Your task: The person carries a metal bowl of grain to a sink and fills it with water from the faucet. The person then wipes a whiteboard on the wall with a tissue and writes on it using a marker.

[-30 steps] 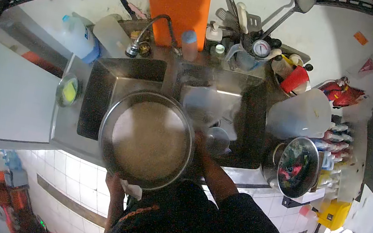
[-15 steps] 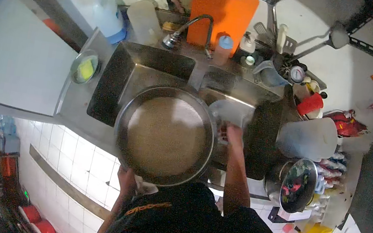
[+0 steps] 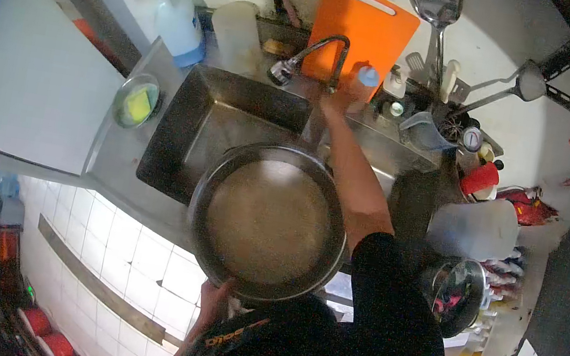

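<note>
The left hand (image 3: 212,299) has its fingers closed on the near rim of a wide metal basin (image 3: 198,228), which lies just ahead of them, with pale contents (image 3: 267,220) inside. The right hand (image 3: 332,103) reaches past the basin to the base of the curved faucet (image 3: 345,47); whether its fingers grip or only touch there, I cannot tell. Beyond those fingers leans an orange board (image 3: 366,23), with a blue-capped bottle (image 3: 367,77) just to their right. A sink basin (image 3: 229,132) opens to their left, nearer the person.
</note>
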